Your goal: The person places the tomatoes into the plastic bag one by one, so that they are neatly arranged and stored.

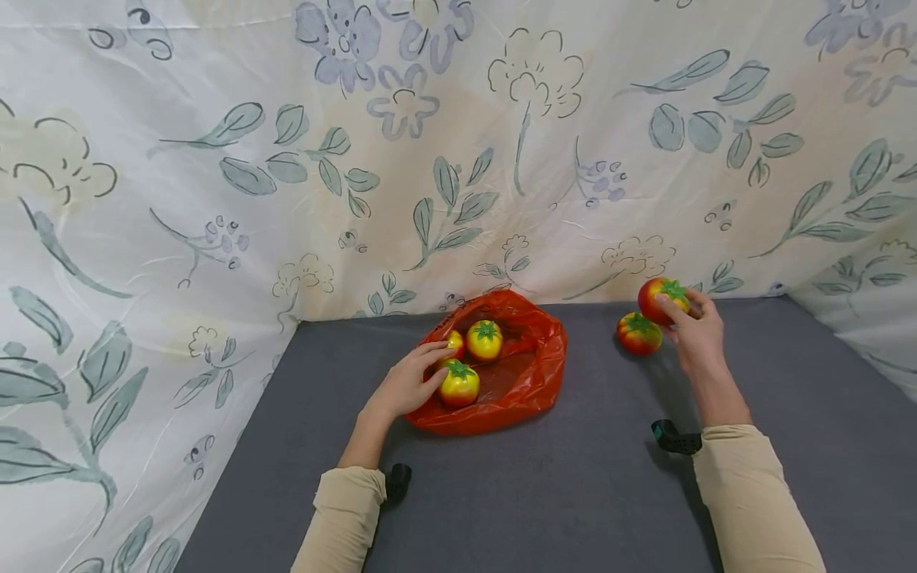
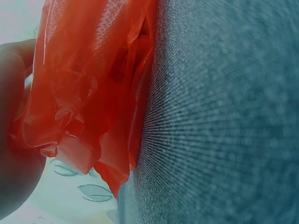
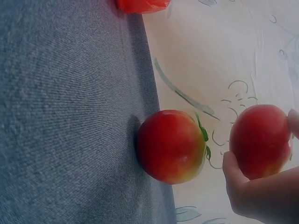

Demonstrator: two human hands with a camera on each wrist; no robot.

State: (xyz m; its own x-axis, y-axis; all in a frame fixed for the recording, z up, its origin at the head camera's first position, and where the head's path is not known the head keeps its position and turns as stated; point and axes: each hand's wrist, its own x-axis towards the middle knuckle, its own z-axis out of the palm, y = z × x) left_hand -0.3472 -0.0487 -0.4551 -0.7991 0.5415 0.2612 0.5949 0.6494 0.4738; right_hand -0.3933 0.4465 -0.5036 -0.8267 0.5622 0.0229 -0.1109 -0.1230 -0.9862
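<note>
My right hand [image 1: 698, 330] holds a red-and-yellow tomato [image 1: 659, 298] with a green leafy top, raised off the table. In the right wrist view, fingers and thumb are around that tomato [image 3: 260, 140]. Another tomato [image 1: 639, 334] sits on the table just below it. My left hand [image 1: 410, 382] reaches over the left rim of a red plastic bag [image 1: 526, 394], its fingers fairly straight. Inside the bag are a yellow tomato [image 1: 484, 341], one near my thumb [image 1: 459, 385], and a third [image 1: 455, 344] partly hidden by my fingers. Bag plastic [image 2: 84, 84] fills much of the left wrist view.
A dark grey cloth-covered table [image 1: 530, 501] lies under everything. Behind it and at the sides hangs a white curtain [image 1: 444, 159] with printed flowers and leaves. Dark wrist-worn devices [image 1: 675, 438] show at both sleeves.
</note>
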